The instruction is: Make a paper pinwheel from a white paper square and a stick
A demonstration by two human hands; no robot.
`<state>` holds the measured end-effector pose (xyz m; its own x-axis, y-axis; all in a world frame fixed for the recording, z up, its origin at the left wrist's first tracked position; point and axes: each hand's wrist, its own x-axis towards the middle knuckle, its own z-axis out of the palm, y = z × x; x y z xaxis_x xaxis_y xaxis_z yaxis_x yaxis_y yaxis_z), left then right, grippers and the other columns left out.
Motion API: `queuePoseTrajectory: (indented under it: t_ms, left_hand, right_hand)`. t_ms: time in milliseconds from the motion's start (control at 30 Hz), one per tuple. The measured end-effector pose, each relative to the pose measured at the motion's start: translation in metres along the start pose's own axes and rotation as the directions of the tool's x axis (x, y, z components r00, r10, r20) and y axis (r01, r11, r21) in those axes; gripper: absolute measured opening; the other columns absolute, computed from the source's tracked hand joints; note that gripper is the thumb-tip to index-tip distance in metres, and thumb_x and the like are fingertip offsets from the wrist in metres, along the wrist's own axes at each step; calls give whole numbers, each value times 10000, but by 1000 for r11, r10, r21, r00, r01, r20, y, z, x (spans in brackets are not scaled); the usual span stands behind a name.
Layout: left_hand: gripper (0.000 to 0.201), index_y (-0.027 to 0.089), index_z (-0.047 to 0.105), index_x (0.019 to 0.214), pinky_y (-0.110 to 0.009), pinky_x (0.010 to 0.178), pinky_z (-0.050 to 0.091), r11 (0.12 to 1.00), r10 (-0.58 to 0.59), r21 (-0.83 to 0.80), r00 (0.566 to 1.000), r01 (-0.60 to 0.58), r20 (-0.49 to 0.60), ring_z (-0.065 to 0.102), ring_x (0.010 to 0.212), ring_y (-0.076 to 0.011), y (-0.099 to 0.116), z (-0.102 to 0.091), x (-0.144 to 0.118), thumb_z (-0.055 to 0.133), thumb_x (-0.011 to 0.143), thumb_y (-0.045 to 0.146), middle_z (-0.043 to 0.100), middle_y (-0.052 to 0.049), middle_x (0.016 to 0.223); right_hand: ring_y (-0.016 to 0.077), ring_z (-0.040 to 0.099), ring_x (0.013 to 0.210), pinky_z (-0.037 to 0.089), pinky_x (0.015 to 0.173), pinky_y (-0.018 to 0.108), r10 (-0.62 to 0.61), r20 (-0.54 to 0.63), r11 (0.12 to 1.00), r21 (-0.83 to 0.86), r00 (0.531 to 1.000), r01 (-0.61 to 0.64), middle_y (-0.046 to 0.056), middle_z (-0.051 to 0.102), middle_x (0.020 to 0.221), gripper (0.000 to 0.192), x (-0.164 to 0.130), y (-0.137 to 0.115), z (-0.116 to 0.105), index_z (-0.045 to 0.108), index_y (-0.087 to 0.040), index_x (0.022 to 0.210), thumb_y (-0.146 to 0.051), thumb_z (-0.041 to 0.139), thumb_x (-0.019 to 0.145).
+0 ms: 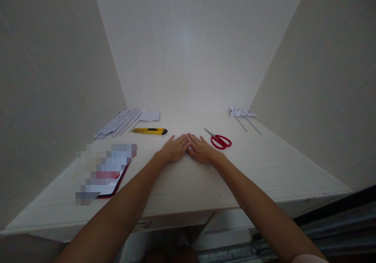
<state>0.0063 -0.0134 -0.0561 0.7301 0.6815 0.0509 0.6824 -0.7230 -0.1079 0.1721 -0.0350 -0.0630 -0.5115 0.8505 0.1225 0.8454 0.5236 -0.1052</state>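
Observation:
My left hand [174, 148] lies flat on the white table, palm down. Beside it, my right hand [201, 149] also rests flat, and the fingers of the two hands meet in the middle. A thin pale edge shows between the palms; whether something lies under them is hidden. Just right of my right hand are scissors [214, 136] with red handles, their blades pointing away and left. Beyond my left hand lies a yellow utility knife [149, 131] with a black end. Neither of these tools is touched.
Rolled white paper sticks [120, 123] lie at the back left, beside some flat white paper [150, 116]. Paper pinwheels [235, 112] on sticks lie at the back right. A partly blurred, red-edged device [109, 188] sits front left. Pale walls [188, 59] enclose the table [264, 165].

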Motion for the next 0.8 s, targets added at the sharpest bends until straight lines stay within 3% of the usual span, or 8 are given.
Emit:
queuePoseTrajectory:
  t_ms: [167, 333, 467, 567, 700, 800]
  left_hand:
    - [475, 177, 327, 1340, -533, 1031, 196, 999, -40, -19, 999, 40, 16, 198, 1332, -226, 1, 2, 2, 146, 906, 242, 228, -105, 1439]
    - [486, 169, 266, 1366, -509, 1048, 184, 993, -97, -75, 995, 96, -12, 198, 1334, -201, 3, 1, 2, 142, 909, 280, 194, -75, 1450]
    - [498, 156, 250, 1368, -489, 1060, 187, 971, -184, -163, 982, 175, -41, 230, 1324, -182, 6, 1, 3, 157, 906, 316, 229, -66, 1442]
    - [480, 146, 306, 1341, -501, 1055, 193, 954, -235, -214, 966, 208, -106, 264, 1311, -184, 7, 3, 4, 175, 902, 287, 275, -82, 1426]
    - [448, 145, 396, 1288, -499, 1060, 181, 964, -161, -249, 952, 95, -261, 294, 1297, -183, 5, 5, 6, 243, 867, 174, 308, -93, 1412]
    - [436, 127, 458, 1247, -387, 1061, 253, 932, -90, -362, 941, -37, -328, 388, 1240, -153, 3, 4, 8, 278, 850, 149, 431, -95, 1337]
  right_hand:
    - [248, 134, 1346, 74, 1051, 551, 44, 41, 998, 41, 998, -45, 116, 134, 1464, 667, -3, -1, -6, 116, -133, 1415, -503, 208, 867]
    - [236, 67, 1355, 16, 1054, 547, 77, 168, 990, 101, 983, -95, 104, 89, 1469, 722, -8, 6, -15, 79, -117, 1415, -548, 207, 850]
    - [226, 38, 1355, 5, 1063, 529, 91, 245, 988, 97, 965, -118, 89, 72, 1472, 661, -13, 13, -18, 90, -124, 1415, -478, 210, 870]
    - [217, 62, 1353, 41, 1071, 517, 101, 230, 987, 101, 968, -127, 81, 104, 1470, 584, -14, 16, -17, 125, -160, 1416, -383, 223, 884]
    - [208, 100, 1349, 88, 1078, 498, 81, 172, 984, 142, 982, -106, 89, 154, 1461, 546, -10, 20, -15, 181, -164, 1406, -282, 247, 877]
    - [201, 144, 1342, 131, 1083, 467, 63, 116, 979, 186, 991, -84, 107, 195, 1450, 538, -4, 27, -11, 220, -135, 1395, -236, 263, 868]
